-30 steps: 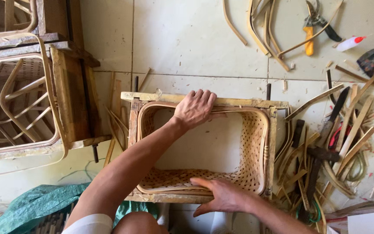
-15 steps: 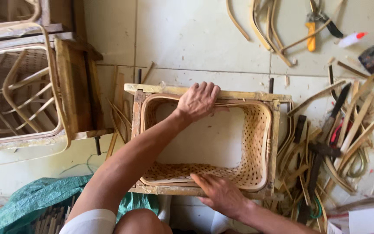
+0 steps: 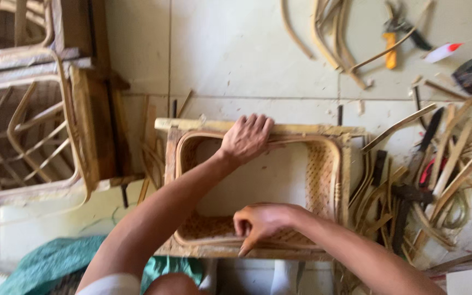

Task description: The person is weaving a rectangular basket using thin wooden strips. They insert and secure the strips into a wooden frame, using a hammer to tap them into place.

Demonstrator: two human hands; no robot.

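A square wooden seat frame [image 3: 350, 164] with a partly woven cane panel [image 3: 320, 177] lies on the tiled floor below me. My left hand [image 3: 245, 137] rests palm down on the far rail, fingers spread over the cane border strip. My right hand [image 3: 260, 221] sits at the near rail, its fingers curled and pinching the woven cane edge [image 3: 203, 229] there. The middle of the seat is an open hole showing the floor.
A wooden chair frame with curved rattan ribs [image 3: 34, 125] stands at the left. Loose cane strips and dark tools [image 3: 422, 175] pile up at the right. More strips, an orange-handled cutter [image 3: 390, 46] and a white-and-red tube [image 3: 442, 52] lie at the top right. Green cloth [image 3: 45, 267] lies bottom left.
My right hand slid left along the near rail and curled onto the woven edge. My left hand stayed on the far rail. The view shifted slightly.
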